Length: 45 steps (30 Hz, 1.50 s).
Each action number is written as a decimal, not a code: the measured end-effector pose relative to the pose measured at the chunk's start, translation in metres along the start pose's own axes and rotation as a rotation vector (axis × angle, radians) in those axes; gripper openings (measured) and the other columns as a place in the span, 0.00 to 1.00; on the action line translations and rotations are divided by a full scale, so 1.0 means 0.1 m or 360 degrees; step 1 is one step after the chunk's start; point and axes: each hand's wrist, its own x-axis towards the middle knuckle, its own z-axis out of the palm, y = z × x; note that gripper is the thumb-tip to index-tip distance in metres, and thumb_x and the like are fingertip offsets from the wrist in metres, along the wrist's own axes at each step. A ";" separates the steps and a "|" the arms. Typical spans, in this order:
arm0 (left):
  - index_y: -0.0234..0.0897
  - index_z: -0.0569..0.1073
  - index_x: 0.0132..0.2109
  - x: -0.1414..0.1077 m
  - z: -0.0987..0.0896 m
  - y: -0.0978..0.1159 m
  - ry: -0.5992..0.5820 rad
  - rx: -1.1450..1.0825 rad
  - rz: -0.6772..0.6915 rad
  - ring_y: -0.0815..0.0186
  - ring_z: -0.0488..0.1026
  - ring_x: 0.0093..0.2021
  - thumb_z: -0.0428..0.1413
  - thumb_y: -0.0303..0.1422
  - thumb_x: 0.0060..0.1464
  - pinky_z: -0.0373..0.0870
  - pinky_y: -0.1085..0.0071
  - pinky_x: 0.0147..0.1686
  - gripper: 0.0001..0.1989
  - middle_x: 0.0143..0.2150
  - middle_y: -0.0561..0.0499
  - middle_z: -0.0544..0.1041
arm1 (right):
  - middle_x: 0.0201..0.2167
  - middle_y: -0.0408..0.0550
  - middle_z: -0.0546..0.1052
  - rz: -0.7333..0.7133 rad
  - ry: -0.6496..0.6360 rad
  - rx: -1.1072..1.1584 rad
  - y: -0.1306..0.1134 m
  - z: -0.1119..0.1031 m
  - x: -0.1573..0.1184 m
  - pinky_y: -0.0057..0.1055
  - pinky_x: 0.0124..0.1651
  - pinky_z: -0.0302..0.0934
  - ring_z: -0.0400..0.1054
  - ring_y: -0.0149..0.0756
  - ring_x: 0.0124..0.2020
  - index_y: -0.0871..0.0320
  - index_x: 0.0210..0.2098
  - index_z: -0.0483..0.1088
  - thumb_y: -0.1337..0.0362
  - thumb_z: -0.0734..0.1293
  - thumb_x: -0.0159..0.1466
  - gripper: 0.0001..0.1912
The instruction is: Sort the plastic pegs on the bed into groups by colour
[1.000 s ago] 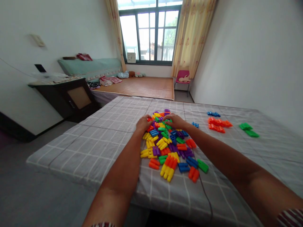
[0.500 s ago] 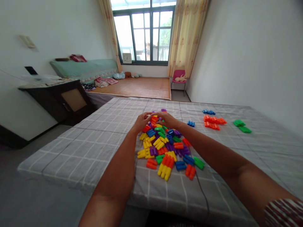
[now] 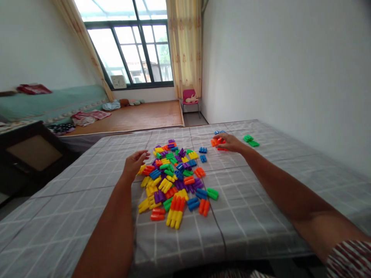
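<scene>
Many coloured plastic blocks lie in a loose heap on the checked cloth, with a yellow block (image 3: pixel 165 185) near its middle. At the heap's left edge is my left hand (image 3: pixel 135 163), its fingers apart and nothing seen in them. My right hand (image 3: pixel 230 143) reaches over the orange blocks (image 3: pixel 215 142) at the back right; its fingers are curved down and touch or hover over them, and I cannot tell which. Blue blocks (image 3: pixel 219 132) lie just behind that hand. Nearest to me stands out a joined orange and yellow piece (image 3: pixel 176 210).
The grey checked cloth (image 3: pixel 101 193) covers the table. Green blocks (image 3: pixel 251 141) lie right of my right hand, and small blue blocks (image 3: pixel 203 150) between it and the heap. Beyond are a low bed (image 3: pixel 150 114), a pink chair (image 3: pixel 189 96) and a dark cabinet (image 3: pixel 31 154).
My right hand has gone from the heap to the orange blocks at the right. My left hand has drawn back to the heap's left edge. The view has turned right.
</scene>
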 end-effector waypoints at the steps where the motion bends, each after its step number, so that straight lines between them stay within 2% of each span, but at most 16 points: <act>1: 0.35 0.75 0.47 0.01 0.01 -0.03 0.0018 0.0010 -0.0020 0.59 0.78 0.42 0.58 0.51 0.45 0.72 0.71 0.31 0.28 0.43 0.42 0.81 | 0.42 0.51 0.77 0.0154 0.0027 -0.0077 0.24 -0.15 -0.09 0.33 0.39 0.67 0.72 0.36 0.35 0.58 0.45 0.74 0.64 0.73 0.52 0.20; 4: 0.35 0.76 0.45 0.00 0.06 -0.06 0.0020 0.0032 -0.0054 0.58 0.78 0.42 0.59 0.50 0.43 0.72 0.70 0.32 0.26 0.41 0.43 0.81 | 0.39 0.49 0.79 0.0479 0.0009 -0.0200 0.77 -0.39 -0.34 0.31 0.36 0.67 0.72 0.36 0.32 0.57 0.43 0.75 0.63 0.73 0.50 0.19; 7: 0.36 0.76 0.44 -0.01 0.09 -0.06 0.0028 0.0019 -0.0059 0.59 0.78 0.41 0.59 0.48 0.43 0.73 0.69 0.34 0.25 0.40 0.44 0.81 | 0.40 0.49 0.80 0.0630 -0.0007 -0.0237 0.97 -0.32 -0.49 0.30 0.34 0.66 0.73 0.36 0.30 0.58 0.42 0.75 0.63 0.73 0.49 0.20; 12: 0.35 0.76 0.44 -0.01 0.05 -0.08 0.0078 0.0003 -0.0061 0.59 0.78 0.41 0.59 0.46 0.43 0.72 0.69 0.33 0.24 0.39 0.44 0.81 | 0.41 0.50 0.80 0.0575 0.0094 -0.0238 0.92 -0.10 -0.55 0.33 0.36 0.66 0.73 0.37 0.30 0.58 0.41 0.75 0.67 0.71 0.49 0.18; 20: 0.35 0.76 0.45 0.01 0.03 -0.10 0.0096 0.0010 -0.0072 0.59 0.78 0.42 0.58 0.47 0.43 0.72 0.71 0.32 0.25 0.40 0.44 0.81 | 0.36 0.50 0.76 0.0489 0.0198 -0.0426 0.87 0.01 -0.56 0.33 0.38 0.64 0.70 0.37 0.34 0.59 0.33 0.71 0.57 0.72 0.51 0.15; 25: 0.35 0.75 0.45 -0.01 0.03 -0.07 0.0106 0.0010 -0.0072 0.59 0.77 0.42 0.58 0.47 0.43 0.72 0.71 0.31 0.25 0.41 0.44 0.81 | 0.38 0.51 0.74 0.0438 0.0336 -0.0531 0.83 0.13 -0.55 0.35 0.41 0.63 0.69 0.39 0.38 0.57 0.34 0.69 0.58 0.69 0.54 0.12; 31: 0.35 0.75 0.45 0.03 -0.02 -0.14 0.0196 -0.0002 -0.0029 0.60 0.77 0.42 0.58 0.44 0.44 0.72 0.71 0.32 0.23 0.41 0.44 0.81 | 0.37 0.50 0.73 0.0427 0.0435 -0.0568 0.76 0.13 -0.56 0.36 0.41 0.63 0.68 0.41 0.38 0.56 0.35 0.67 0.56 0.69 0.56 0.12; 37: 0.34 0.75 0.46 0.07 -0.08 -0.20 0.0330 -0.0086 -0.0037 0.60 0.77 0.42 0.58 0.43 0.44 0.73 0.70 0.35 0.23 0.42 0.43 0.80 | 0.38 0.50 0.74 0.0392 0.0329 -0.0590 0.66 0.22 -0.54 0.36 0.40 0.62 0.69 0.41 0.38 0.56 0.34 0.68 0.57 0.67 0.58 0.10; 40: 0.34 0.74 0.46 0.02 -0.05 -0.18 0.0270 -0.0299 -0.0108 0.62 0.77 0.43 0.60 0.44 0.42 0.72 0.70 0.37 0.24 0.43 0.42 0.80 | 0.38 0.51 0.74 0.0363 0.0330 -0.0612 0.71 0.25 -0.55 0.36 0.41 0.62 0.69 0.42 0.40 0.56 0.34 0.68 0.58 0.66 0.59 0.08; 43: 0.34 0.74 0.46 -0.03 -0.04 -0.14 0.0163 -0.0402 -0.0153 0.64 0.77 0.42 0.61 0.45 0.42 0.71 0.71 0.37 0.25 0.45 0.42 0.80 | 0.38 0.53 0.74 0.0343 0.0408 -0.0652 0.80 0.25 -0.58 0.37 0.39 0.63 0.69 0.43 0.39 0.56 0.35 0.68 0.55 0.63 0.62 0.11; 45: 0.36 0.74 0.47 -0.02 -0.08 -0.13 0.0219 -0.0395 -0.0107 0.65 0.76 0.42 0.59 0.46 0.44 0.71 0.72 0.37 0.25 0.46 0.42 0.79 | 0.38 0.54 0.74 0.0310 0.0470 -0.0672 0.85 0.24 -0.59 0.37 0.37 0.62 0.69 0.43 0.37 0.56 0.36 0.69 0.53 0.61 0.63 0.13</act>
